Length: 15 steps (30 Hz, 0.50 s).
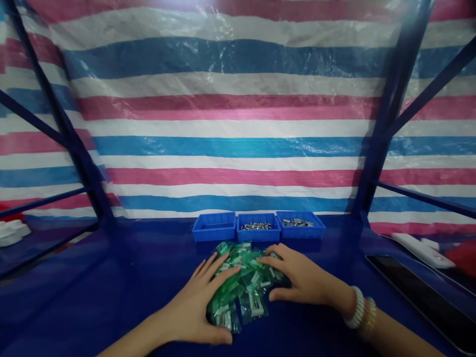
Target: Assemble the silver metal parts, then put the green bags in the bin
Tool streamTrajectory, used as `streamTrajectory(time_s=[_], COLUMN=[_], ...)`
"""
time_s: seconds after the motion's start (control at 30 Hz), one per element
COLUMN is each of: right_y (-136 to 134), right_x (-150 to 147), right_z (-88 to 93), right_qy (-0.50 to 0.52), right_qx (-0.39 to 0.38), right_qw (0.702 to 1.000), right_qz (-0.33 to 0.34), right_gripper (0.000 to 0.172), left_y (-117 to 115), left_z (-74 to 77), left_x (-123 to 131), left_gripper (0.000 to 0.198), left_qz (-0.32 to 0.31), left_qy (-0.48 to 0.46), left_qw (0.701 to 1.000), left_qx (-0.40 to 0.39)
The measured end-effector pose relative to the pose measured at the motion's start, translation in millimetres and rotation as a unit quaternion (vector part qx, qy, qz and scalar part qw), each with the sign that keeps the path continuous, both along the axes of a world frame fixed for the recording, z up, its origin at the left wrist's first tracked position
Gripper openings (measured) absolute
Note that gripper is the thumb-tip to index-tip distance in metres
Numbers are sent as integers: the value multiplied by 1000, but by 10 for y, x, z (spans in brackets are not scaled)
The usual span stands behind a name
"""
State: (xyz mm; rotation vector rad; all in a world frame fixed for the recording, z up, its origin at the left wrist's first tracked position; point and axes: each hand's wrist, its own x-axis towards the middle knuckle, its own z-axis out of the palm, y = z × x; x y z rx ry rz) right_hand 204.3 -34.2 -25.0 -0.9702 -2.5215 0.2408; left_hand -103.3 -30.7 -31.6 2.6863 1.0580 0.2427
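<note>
A heap of small clear and green plastic packets lies on the blue tabletop, with pale and metallic pieces inside them. My left hand rests against the heap's left side, fingers spread and thumb stretched out near the front packets. On the other side, my right hand touches the heap with its fingers apart and slightly bent, thumb low. Neither hand grips a packet that I can make out. Two bracelets circle the right wrist. Some packets are partly hidden under the fingers.
Behind the heap stand three blue bins: a left bin with no parts visible, a middle bin of small metal parts, and a right bin of longer ones. A dark phone-like slab and white power strip lie right. Blue posts flank the table.
</note>
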Motion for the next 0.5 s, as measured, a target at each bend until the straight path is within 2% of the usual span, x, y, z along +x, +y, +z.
streamTrajectory(time_s=[0.1, 0.2, 0.27, 0.33, 0.37, 0.43, 0.5], right_y=[23, 183, 340, 498, 567, 672, 730], right_x=[26, 174, 313, 444, 497, 563, 584], right_z=[38, 24, -29, -113, -163, -261, -342], right_qy=[21, 55, 67, 66, 65, 64, 64], right_qx=[11, 66, 111, 137, 140, 138, 135], right_qw=[999, 992, 979, 964, 960, 955, 955], right_qz=[-25, -94, -157, -216, -235, -254, -257], right_gripper=[54, 36, 31, 33, 35, 37, 35], left_y=[-5, 74, 201, 386, 492, 703, 877], left_z=[16, 107, 178, 231, 243, 236, 195], left_x=[57, 144, 229, 337, 394, 492, 545], left_gripper=[98, 89, 64, 40, 37, 48, 53], left_qz=[-17, -32, 4, 69, 97, 135, 146], left_qy=[14, -15, -66, -105, -111, -110, -103], left_qw=[1000, 999, 994, 982, 976, 968, 968], left_qx=[-6, 27, 83, 141, 160, 179, 178])
